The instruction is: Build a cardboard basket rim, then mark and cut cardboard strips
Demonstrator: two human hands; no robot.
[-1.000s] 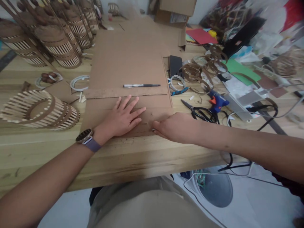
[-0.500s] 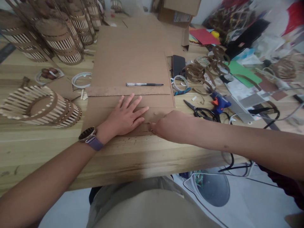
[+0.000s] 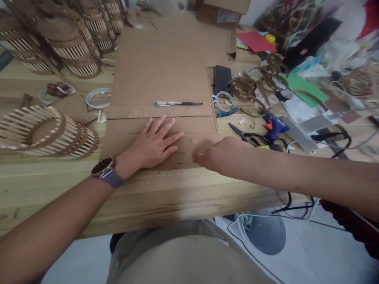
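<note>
My left hand (image 3: 154,144) lies flat with fingers spread on a large brown cardboard sheet (image 3: 160,79), pressing its near part onto the wooden table (image 3: 166,193). My right hand (image 3: 220,156) rests on the sheet's near edge just to the right, fingers curled and pinched together; what they hold, if anything, is hidden. A pen (image 3: 177,103) lies on the cardboard beyond my left hand, just behind a narrow cardboard strip (image 3: 160,112). I wear a watch (image 3: 103,167) on my left wrist.
Slatted wood-and-cardboard baskets stand at the left (image 3: 44,132) and back left (image 3: 71,51). Right of the sheet lie scissors (image 3: 248,138), a blue glue gun (image 3: 274,126), a tape ring (image 3: 223,100), a black phone (image 3: 222,77), curled cardboard strips (image 3: 257,83) and cables. A bin (image 3: 263,232) sits under the table.
My right hand has slid a little to the right along the cardboard's near edge. My left hand stays flat in place.
</note>
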